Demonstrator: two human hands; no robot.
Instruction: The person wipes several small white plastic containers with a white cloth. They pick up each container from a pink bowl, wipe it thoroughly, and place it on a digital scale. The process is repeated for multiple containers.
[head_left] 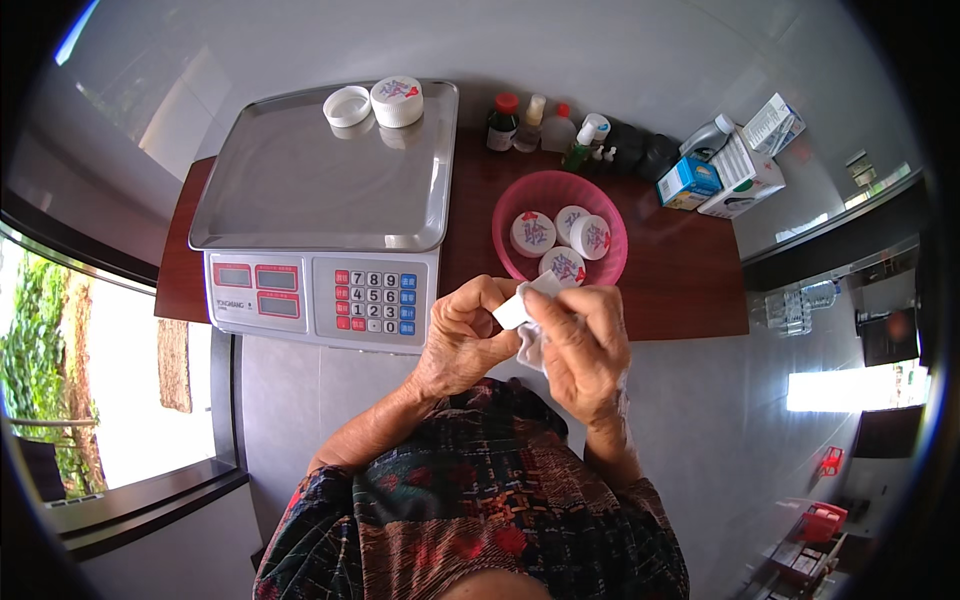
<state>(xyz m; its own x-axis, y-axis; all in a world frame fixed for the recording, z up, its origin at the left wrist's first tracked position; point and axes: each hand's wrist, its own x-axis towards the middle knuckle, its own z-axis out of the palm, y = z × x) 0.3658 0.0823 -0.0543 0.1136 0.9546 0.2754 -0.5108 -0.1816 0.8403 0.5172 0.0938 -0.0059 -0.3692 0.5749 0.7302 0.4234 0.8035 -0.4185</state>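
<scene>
Close to my body, beyond the table's near edge, my left hand (462, 340) pinches a small white piece that looks like a plastic cap (512, 312). My right hand (585, 350) presses against it, its fingers closed on a crumpled white cloth (531, 350). The fingers partly hide both items. Just past my hands stands a pink plastic basket (510, 200) with several white round caps (532, 233) printed on top. On the far end of the scale's metal pan (310, 185) sit an upturned white cap (348, 106) and an upright printed cap (397, 101).
The electronic scale (320, 300) takes up the left part of the dark red table (690, 270). Small bottles (503, 122) line the wall behind the basket. Boxes (690, 183) and a grey bottle (708, 137) stand at the back right. A window (110, 370) is at left.
</scene>
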